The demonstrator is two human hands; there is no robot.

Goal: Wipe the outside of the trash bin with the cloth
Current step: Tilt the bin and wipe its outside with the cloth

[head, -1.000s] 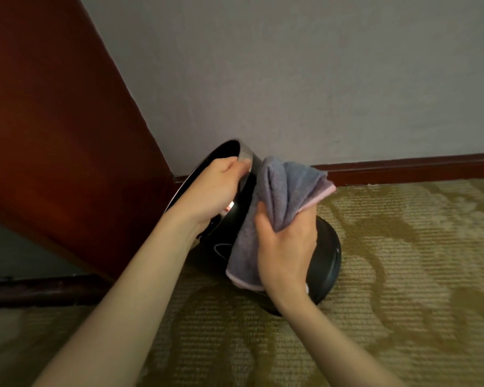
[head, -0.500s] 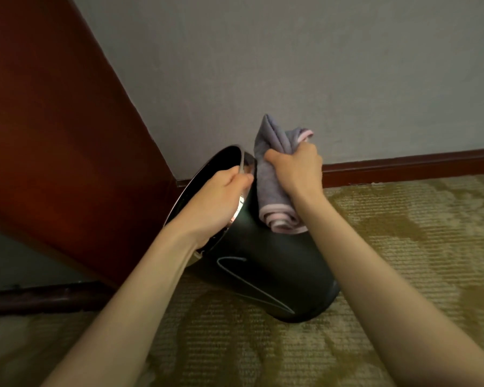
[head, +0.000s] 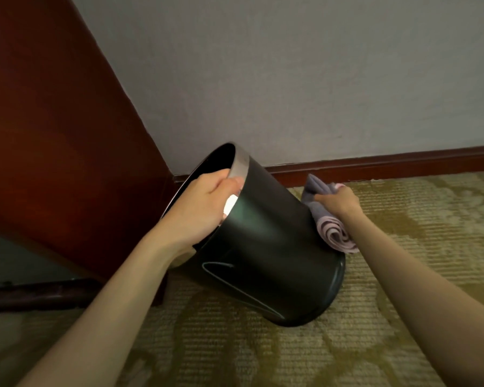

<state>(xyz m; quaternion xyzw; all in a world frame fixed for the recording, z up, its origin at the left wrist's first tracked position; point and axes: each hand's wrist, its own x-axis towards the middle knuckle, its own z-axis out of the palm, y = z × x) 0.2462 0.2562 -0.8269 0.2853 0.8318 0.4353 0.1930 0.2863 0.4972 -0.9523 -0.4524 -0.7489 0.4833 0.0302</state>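
Black round trash bin (head: pixel 266 247) with a silver rim band, tilted toward the left, base edge on the patterned olive carpet (head: pixel 403 275) near the corner. Gripped at the rim by the left hand (head: pixel 207 208), fingers curled over the band, thumb on the outside. Pressed against the bin's right outer wall: 1 grey cloth (head: pixel 327 219) with pink edging (lower end rolled up), clenched in the right hand (head: pixel 338 201). Behind, grey wall (head: pixel 291 79) with dark red baseboard (head: pixel 389 160); at left, reddish wooden panel (head: pixel 53 135).
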